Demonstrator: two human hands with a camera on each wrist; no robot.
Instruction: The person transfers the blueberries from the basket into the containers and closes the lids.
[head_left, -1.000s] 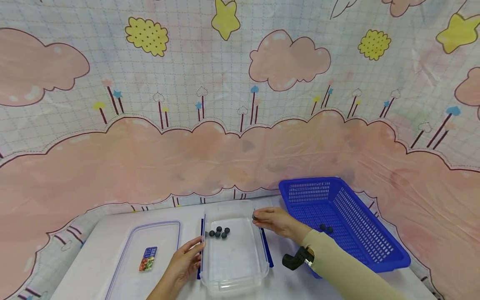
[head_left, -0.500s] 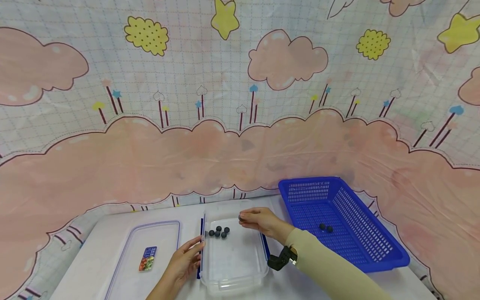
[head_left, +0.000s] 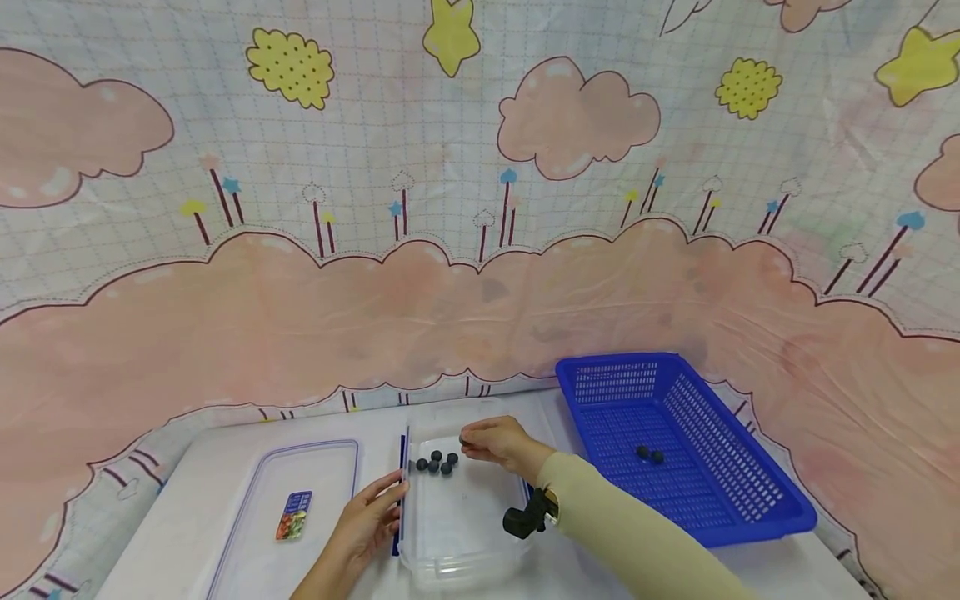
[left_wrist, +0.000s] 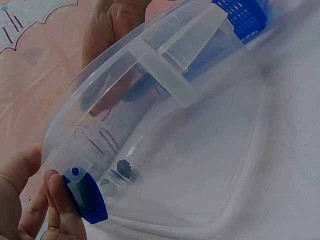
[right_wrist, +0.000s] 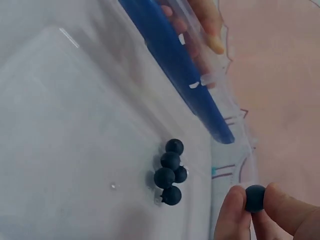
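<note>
A clear plastic box with blue side clips stands in the middle of the white table. My left hand grips its left wall beside a clip, thumb and fingers on either side. Several dark round blueberries lie clustered on the box floor near the left wall. Over the box, my right hand pinches one more blueberry between thumb and fingers, above the cluster's right side. In the head view the fingers mostly hide that berry.
A blue slotted basket stands to the right, with two blueberries inside. On the left lies a clear lid with a blue-tinted rim, carrying a small colourful label. A patterned cloth hangs behind the table.
My right hand has moved left with the pinched blueberry, from the box's right edge to over its middle near the cluster. The left hand has kept its grip on the box.
</note>
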